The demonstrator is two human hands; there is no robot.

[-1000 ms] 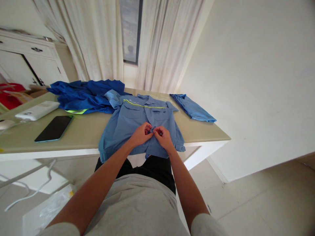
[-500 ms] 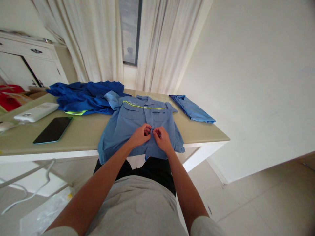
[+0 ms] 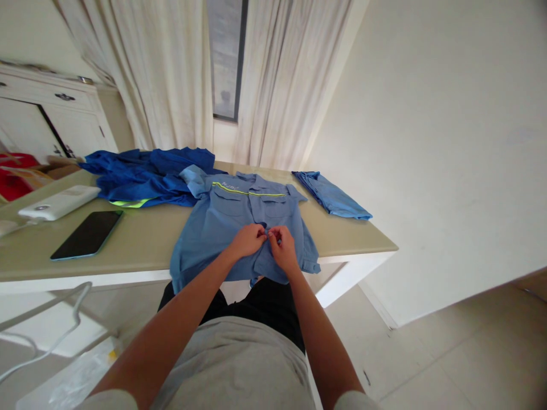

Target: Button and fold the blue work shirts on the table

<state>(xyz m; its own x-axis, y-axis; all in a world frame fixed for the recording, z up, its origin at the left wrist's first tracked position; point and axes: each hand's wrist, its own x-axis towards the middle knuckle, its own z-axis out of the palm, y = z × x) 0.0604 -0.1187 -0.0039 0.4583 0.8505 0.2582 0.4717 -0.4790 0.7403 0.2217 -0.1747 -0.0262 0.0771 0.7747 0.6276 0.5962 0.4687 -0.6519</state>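
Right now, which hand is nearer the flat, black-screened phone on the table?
Left. The left hand is on the front of the blue cloth shirt, to the right of the phone; the right hand touches the same shirt farther over.

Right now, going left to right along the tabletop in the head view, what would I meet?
Phone → light-blue shirt with the left hand then the right hand on it → folded blue garment.

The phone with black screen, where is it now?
In the head view, the phone lies on the left of the table, near its front edge, just in front of the white device.
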